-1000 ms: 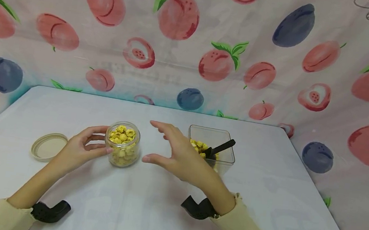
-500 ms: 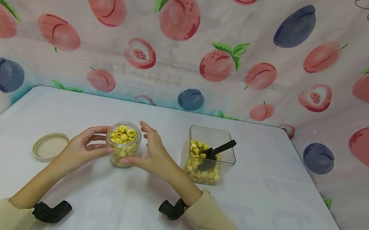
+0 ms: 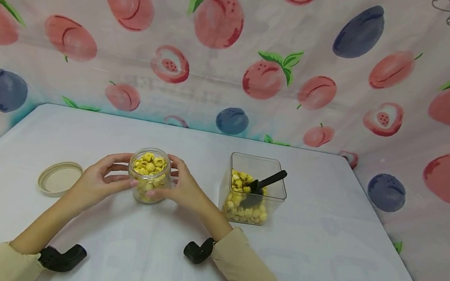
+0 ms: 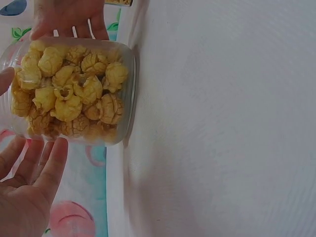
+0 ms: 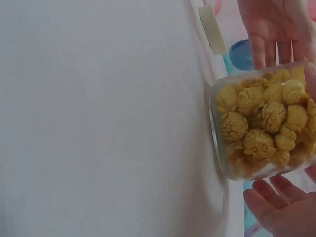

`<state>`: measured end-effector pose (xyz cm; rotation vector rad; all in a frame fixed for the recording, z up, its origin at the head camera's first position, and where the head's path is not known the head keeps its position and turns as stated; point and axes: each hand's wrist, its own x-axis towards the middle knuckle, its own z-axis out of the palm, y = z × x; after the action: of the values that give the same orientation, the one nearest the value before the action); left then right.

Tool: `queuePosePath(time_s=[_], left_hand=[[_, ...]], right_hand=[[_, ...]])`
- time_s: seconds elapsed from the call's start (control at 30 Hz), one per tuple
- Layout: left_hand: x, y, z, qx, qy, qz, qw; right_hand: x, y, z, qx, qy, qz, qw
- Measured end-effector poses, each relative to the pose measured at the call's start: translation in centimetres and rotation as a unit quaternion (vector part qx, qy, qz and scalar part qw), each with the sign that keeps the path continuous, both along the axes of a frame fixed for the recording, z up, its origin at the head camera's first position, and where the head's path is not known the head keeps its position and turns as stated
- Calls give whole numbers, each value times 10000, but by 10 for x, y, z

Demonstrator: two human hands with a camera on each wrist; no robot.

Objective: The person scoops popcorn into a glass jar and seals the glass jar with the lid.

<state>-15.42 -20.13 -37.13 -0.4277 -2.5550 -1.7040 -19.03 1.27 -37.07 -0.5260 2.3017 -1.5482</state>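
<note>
A clear glass jar [image 3: 149,183] full of yellow popcorn [image 3: 149,164] stands uncovered on the white table. My left hand [image 3: 99,178] holds its left side, thumb at the front and fingers spread along the glass. From the right, my right hand [image 3: 184,190] holds the same jar, its thumb across the lower front and fingers near the rim behind. Both wrist views show the jar [image 4: 69,94] close up between the two hands, its base at the tabletop. Left of it lies a round cream lid [image 3: 60,179].
To the right stands a clear square container [image 3: 276,196] part filled with popcorn. A black scoop [image 3: 272,180] leans in it, handle up over the right rim. A fruit-print cloth [image 3: 205,88] hangs behind the table [image 3: 319,260].
My right hand has moved left from beside the square container to the jar's right side and holds it. My left hand and the jar have stayed in place.
</note>
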Motion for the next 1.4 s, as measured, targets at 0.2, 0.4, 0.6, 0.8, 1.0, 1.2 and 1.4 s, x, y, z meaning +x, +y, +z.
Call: queuePosePath(time_s=[0.2, 0.4, 0.6, 0.8, 1.0, 1.2, 1.4], left_hand=[[0, 0, 1, 21, 19, -8, 10000], [0, 0, -1, 49, 44, -30, 10000], [0, 0, -1, 81, 31, -51, 9999], [0, 0, 0, 18, 34, -41, 10000], [0, -1, 1, -58, 45, -66, 10000], [-1, -5, 6, -237, 14, -77, 9997], [0, -18, 13, -506, 263, 135, 9983]], right_hand=[[-6, 0, -7, -157, -211, 46, 9996], [-7, 1, -9, -163, -250, 29, 9996], [-7, 2, -12, -167, -185, 34, 9997], [-7, 2, -12, -228, -205, 39, 9995], [-6, 2, -11, -277, -198, 0, 9994], [-7, 2, -12, -275, -226, -22, 9994], [-7, 2, -12, -281, -142, 40, 9995]])
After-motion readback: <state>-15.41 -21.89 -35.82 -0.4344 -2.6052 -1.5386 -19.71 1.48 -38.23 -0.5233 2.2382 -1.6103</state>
